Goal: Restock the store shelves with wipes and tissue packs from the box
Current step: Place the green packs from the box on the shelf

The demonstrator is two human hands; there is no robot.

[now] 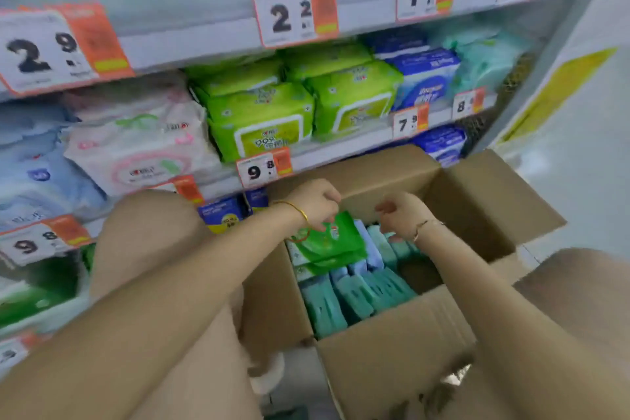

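A shop aisle: metal shelves [204,44] stacked with packs of wet wipes [259,119], white-and-orange price tags [264,169] reading 9.8 and 7.9 along the shelf edges, an open cardboard box [385,351] of stock.

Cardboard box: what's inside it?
Inside: teal packs on edge, a few pale blue packs, and a green pack on top, pinched by the left hand. Anything beneath them is covered.

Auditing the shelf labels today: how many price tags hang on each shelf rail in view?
Top rail: 4 price tags
Middle rail: 5, one partly hidden behind a knee
Bottom rail: 1, cut off at the picture's edge
Total: 10
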